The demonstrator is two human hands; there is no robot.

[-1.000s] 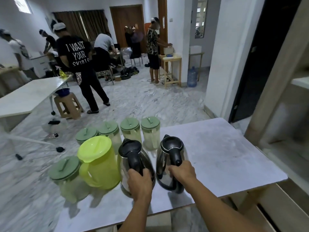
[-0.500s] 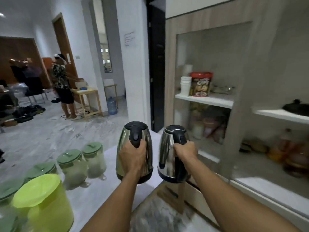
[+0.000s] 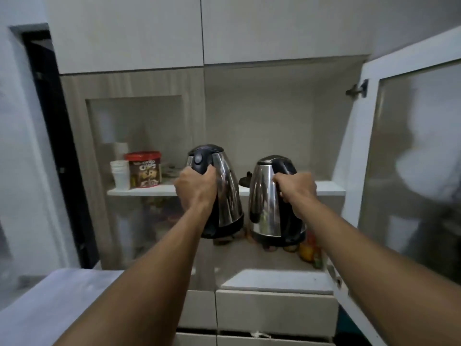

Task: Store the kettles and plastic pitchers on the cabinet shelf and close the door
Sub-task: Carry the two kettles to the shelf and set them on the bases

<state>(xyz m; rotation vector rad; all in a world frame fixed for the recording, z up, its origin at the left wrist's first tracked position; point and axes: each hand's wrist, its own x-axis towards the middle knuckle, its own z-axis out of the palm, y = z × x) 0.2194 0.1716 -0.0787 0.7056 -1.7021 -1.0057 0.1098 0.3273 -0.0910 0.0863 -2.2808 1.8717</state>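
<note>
I hold two steel kettles with black lids and handles in the air in front of the open cabinet. My left hand [image 3: 195,188] grips the handle of the left kettle [image 3: 225,191], which tilts a little. My right hand [image 3: 295,188] grips the handle of the right kettle [image 3: 264,203]. Both kettles hang at the height of the white cabinet shelf [image 3: 326,189], just in front of its edge. The cabinet door [image 3: 409,171], white-framed with frosted glass, stands open on the right. The plastic pitchers are out of view.
On the left part of the shelf, behind a shut glass door, stand a stack of white cups [image 3: 120,174] and a red-lidded snack tub [image 3: 144,169]. A small dark object [image 3: 245,180] lies on the shelf between the kettles. Bottles [image 3: 309,250] sit below. The table corner [image 3: 50,303] is at bottom left.
I have turned from the table to face the cabinet and raised both kettles up to shelf height. The pitchers have dropped out of view.
</note>
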